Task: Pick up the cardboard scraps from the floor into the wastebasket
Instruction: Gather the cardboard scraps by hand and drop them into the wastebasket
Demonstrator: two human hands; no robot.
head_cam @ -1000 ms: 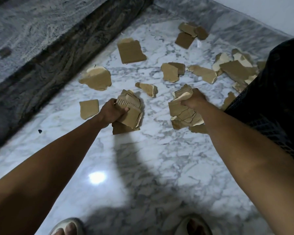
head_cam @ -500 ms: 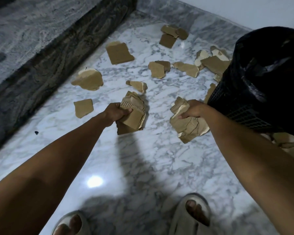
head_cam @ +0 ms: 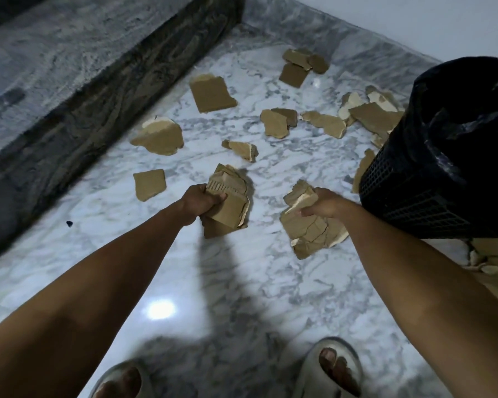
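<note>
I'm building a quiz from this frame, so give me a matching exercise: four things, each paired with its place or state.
1. left hand
2. wastebasket
3. squarish scrap
4. slippers

A. black mesh, at the right
B. flat on the floor, left of the left hand
C. grips a stack of cardboard
D. on the feet, bottom edge

Pairs: 1-C, 2-A, 3-B, 4-D

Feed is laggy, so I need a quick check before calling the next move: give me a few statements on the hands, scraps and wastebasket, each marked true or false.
1. Both hands hold cardboard: left hand a bundle, right hand another. True.
2. The wastebasket stands at the person's left. False: at the right.
3. The floor is cleared of scraps. False: many still lie there, such as the large scrap.
4. The wastebasket has a dark liner. True.
</note>
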